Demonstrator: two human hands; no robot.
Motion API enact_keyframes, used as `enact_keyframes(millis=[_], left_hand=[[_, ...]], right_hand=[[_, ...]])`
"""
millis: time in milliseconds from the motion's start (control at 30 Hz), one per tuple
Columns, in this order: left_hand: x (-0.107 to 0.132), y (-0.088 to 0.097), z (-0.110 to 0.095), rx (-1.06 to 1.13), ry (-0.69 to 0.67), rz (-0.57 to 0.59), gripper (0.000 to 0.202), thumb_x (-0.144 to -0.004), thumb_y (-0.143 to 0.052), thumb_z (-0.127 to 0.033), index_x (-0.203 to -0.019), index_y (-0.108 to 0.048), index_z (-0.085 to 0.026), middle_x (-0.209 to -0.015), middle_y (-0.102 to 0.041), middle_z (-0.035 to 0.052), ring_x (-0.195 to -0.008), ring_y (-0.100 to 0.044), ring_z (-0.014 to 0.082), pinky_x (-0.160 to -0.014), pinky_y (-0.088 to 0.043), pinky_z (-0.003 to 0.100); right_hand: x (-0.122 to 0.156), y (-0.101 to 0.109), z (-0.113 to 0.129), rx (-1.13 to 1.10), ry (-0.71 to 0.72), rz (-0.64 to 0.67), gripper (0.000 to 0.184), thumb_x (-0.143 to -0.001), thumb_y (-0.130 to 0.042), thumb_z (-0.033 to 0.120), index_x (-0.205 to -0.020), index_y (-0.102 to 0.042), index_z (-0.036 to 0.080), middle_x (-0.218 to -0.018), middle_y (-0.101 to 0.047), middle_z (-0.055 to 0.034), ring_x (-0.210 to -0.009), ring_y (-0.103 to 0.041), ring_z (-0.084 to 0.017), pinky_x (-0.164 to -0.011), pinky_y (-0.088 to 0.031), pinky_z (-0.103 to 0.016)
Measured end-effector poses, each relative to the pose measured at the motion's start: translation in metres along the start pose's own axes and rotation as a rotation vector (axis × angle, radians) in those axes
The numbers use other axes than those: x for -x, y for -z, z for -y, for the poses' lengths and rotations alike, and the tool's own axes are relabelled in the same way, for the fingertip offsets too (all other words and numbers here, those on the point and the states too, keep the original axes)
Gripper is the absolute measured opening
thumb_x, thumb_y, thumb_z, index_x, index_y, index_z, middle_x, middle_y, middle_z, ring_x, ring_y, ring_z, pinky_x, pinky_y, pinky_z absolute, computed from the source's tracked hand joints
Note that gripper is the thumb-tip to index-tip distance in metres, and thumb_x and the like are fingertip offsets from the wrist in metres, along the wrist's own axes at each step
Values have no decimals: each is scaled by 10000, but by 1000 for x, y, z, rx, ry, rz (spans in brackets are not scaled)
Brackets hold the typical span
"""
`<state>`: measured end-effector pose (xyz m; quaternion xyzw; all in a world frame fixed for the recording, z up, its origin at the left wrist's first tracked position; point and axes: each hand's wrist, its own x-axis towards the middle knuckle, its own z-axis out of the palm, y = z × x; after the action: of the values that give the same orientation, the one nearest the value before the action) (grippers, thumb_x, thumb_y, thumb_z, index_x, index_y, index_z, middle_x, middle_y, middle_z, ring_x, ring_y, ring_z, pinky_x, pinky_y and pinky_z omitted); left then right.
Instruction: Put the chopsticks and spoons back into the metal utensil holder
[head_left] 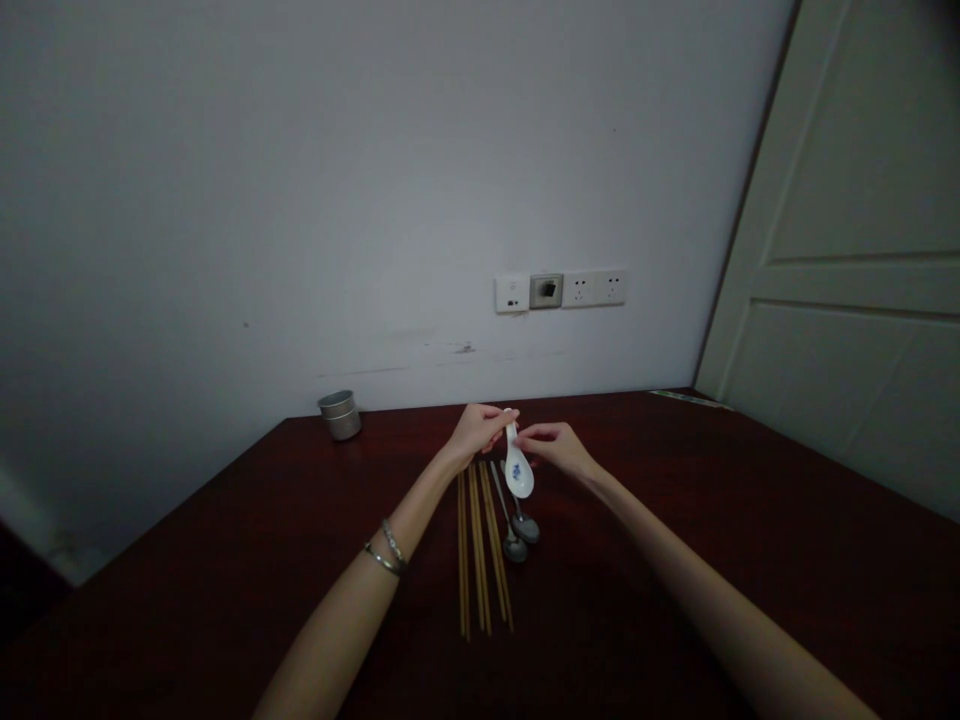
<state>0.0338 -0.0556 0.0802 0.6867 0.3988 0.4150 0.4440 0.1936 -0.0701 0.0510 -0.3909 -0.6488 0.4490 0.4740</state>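
A white ceramic soup spoon [519,474] with a blue motif in its bowl is held up above the table, bowl toward me. My left hand [480,430] pinches the top end of its handle. At the spoon's neck, the closed fingers of my right hand [556,448] grip it from the right side. Below the hands lie several wooden chopsticks [480,560], side by side and pointing toward me. Just right of them rest two metal spoons, one a little nearer [514,547] and the other metal spoon [526,527] partly behind the white one.
A grey metal cup-like container [340,415] stands at the back left of the dark red table [637,620], near the wall. Sockets and switches [561,291] sit on the wall behind. A flat strip [690,399] lies at the back right, beside a pale panelled door [840,290].
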Motion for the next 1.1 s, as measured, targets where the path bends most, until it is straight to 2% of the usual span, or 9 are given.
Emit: enact_keyframes(millis=[300, 433, 533, 833, 967, 1100], left_hand=[[0, 0, 9, -35, 10, 15, 458, -674, -536, -550, -702, -612, -100, -412, -348, -71, -329, -246, 21, -349, -137, 181], [-4, 6, 19, -44, 35, 22, 463, -680, -532, -550, -821, -616, -117, -436, -396, -66, -317, -263, 23, -338, -146, 175], [-10, 17, 34, -19, 62, -55, 483, -720, -475, -554, -906, -603, -127, -436, -406, -67, -300, -274, 28, -327, -150, 172], [-11, 63, 93, 37, 158, -355, 442, -757, -428, -505, -865, -573, -101, -398, -354, -87, -286, -264, 34, -333, -149, 172], [-8, 71, 109, 71, 186, -387, 372, -764, -427, -451, -820, -557, -107, -389, -352, -87, -284, -259, 37, -330, -140, 172], [-6, 71, 115, 58, 191, -387, 336, -762, -423, -417, -788, -556, -109, -381, -354, -81, -286, -258, 38, -326, -141, 167]], right_hand=[[-1, -2, -8, 97, 0, -30, 306, -611, -643, 397, -718, -678, 112, -628, -634, -31, -451, -473, -65, -380, -400, -171], [-2, 2, -18, 105, -60, -67, 290, -609, -649, 381, -716, -676, 113, -594, -628, -30, -450, -490, -76, -343, -385, -161], [-3, 7, -28, 120, -139, -100, 260, -600, -662, 352, -698, -675, 111, -557, -617, -29, -440, -494, -79, -315, -363, -150], [2, 11, -43, 178, -345, -99, 171, -608, -665, 286, -637, -665, 118, -459, -557, 0, -372, -444, -47, -293, -344, -128], [1, 11, -45, 193, -369, -105, 168, -599, -676, 282, -640, -667, 119, -465, -560, -2, -378, -453, -49, -291, -345, -124], [0, 10, -49, 219, -394, -92, 174, -620, -665, 281, -665, -668, 113, -463, -552, 6, -378, -452, -43, -297, -346, -115]])
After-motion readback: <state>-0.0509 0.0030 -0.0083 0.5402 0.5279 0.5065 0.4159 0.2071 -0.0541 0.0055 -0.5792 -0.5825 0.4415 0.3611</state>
